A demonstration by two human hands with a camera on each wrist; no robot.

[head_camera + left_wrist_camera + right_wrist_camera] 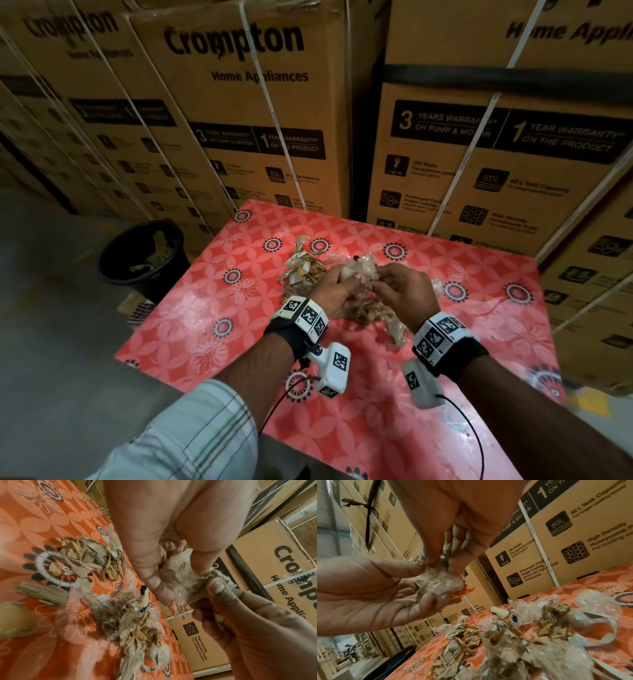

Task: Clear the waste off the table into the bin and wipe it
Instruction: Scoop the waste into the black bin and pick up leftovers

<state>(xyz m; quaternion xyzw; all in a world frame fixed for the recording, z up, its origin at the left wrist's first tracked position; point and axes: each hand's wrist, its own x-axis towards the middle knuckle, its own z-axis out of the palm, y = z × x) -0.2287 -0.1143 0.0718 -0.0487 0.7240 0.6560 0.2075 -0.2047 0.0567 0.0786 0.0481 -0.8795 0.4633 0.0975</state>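
On the floor at far left, just beside the table's left edge: a black bin with scraps of paper inside. Right of it, a table under a red flowered cloth, with stacked cardboard boxes behind. Near the middle of the cloth, a loose heap of waste: torn brown paper, crumpled clear plastic, a white strip. Above the heap, the left hand, fingers curled under a wad of clear plastic, thumb across its top. Touching it from the right, the right hand, thumb and fingertips pinching the same wad from above. Wad held clear of the cloth, between both hands. More plastic and paper scraps below the right wrist, toward the near edge.
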